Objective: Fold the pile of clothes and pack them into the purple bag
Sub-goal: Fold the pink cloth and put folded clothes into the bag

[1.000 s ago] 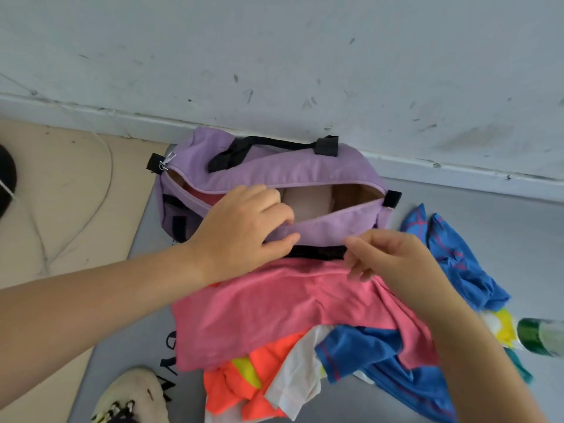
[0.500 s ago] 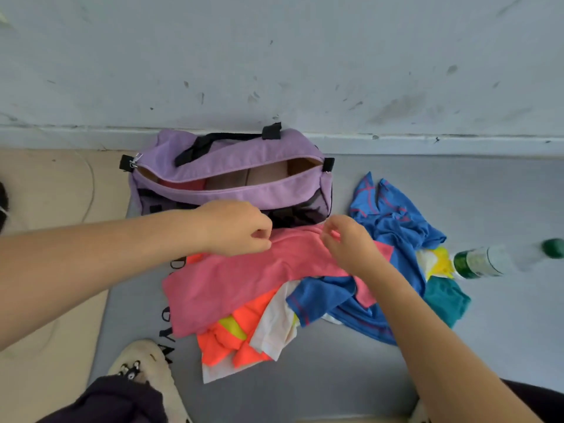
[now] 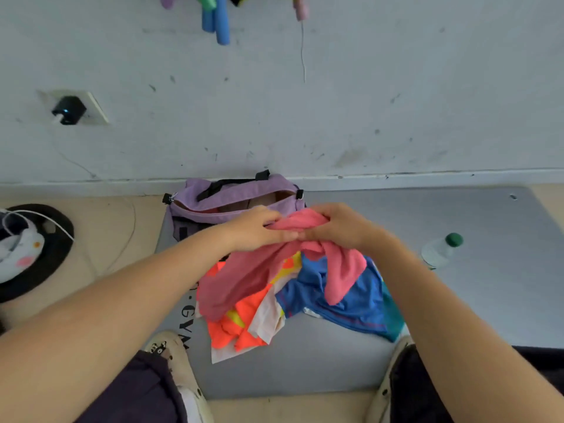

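**Grey mat by a scuffed wall, pink garment lifted over the pile**

Grey mat (image 3: 351, 355) covers the floor against a pale, marked wall (image 3: 335, 111), and the purple bag (image 3: 232, 193) sits on the mat's far edge, right at the wall's foot, its top unzipped and gaping.

Just in front of the bag, both hands meet around one pink garment (image 3: 244, 276). Left hand (image 3: 256, 228) and right hand (image 3: 338, 227) each have their fingers curled into the bunched top of the cloth — fingertips nearly touching one another — while the rest of it hangs down in two loose folds. It is raised clear of the mat at its top and drapes onto the pile of clothes (image 3: 274, 312) below.

That pile lies on the mat on the near side of the bag, directly under the hands: an orange piece (image 3: 235, 328), a white one (image 3: 265, 319) and a blue shirt (image 3: 357, 303) show around the pink folds.

Right of the bag, well apart, a clear bottle (image 3: 439, 251) with a green cap lies on the mat. Left of the bag, off the mat, a black round thing (image 3: 45, 264) holds a white soft toy (image 3: 18, 251). Two pale shoes (image 3: 180, 361) frame the pile nearest the person.
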The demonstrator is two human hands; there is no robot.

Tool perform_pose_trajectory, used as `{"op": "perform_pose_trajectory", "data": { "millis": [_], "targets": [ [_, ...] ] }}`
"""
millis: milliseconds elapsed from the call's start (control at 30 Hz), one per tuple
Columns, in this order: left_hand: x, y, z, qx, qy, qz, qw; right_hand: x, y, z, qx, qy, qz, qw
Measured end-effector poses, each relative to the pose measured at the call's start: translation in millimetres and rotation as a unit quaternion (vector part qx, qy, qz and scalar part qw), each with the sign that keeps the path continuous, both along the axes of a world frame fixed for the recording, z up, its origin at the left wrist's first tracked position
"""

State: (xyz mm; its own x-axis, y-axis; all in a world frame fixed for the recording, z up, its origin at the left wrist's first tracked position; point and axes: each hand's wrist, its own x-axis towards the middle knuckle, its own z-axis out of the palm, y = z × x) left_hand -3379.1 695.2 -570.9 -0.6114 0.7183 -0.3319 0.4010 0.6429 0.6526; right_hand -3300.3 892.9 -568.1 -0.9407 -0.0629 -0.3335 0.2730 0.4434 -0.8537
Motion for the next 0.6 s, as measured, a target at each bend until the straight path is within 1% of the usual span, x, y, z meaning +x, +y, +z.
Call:
{"op": "perform_pose_trajectory", "data": {
  "millis": [100, 167, 200, 300, 367, 400, 467, 500, 600],
  "targets": [
    [20, -10, 51, 0.059, -0.063, 0.090, 0.992, 14, 15, 66, -0.055, 0.034, 0.019, 0.998],
    [33, -17, 81, 0.121, -0.100, 0.122, 0.980, 27, 19, 102, -0.063, 0.058, 0.030, 0.996],
    [40, -20, 96, 0.150, -0.104, 0.139, 0.973, 34, 19, 117, -0.067, 0.061, 0.037, 0.995],
    [59, -30, 136, 0.217, -0.051, 0.159, 0.962, 57, 15, 152, -0.072, 0.030, 0.084, 0.993],
    [71, -38, 151, 0.261, -0.047, 0.162, 0.950, 72, 12, 164, -0.074, 0.024, 0.103, 0.992],
    [77, -41, 156, 0.274, -0.048, 0.161, 0.947, 78, 12, 168, -0.071, 0.034, 0.094, 0.992],
    [89, -46, 159, 0.278, -0.057, 0.157, 0.946, 85, 11, 172, -0.046, 0.073, 0.054, 0.995],
    [94, -47, 156, 0.267, -0.073, 0.148, 0.949, 87, 10, 171, -0.039, 0.091, 0.035, 0.994],
    [113, -48, 141, 0.173, -0.151, 0.072, 0.971, 94, 6, 157, -0.042, 0.125, -0.016, 0.991]
  ]
}}
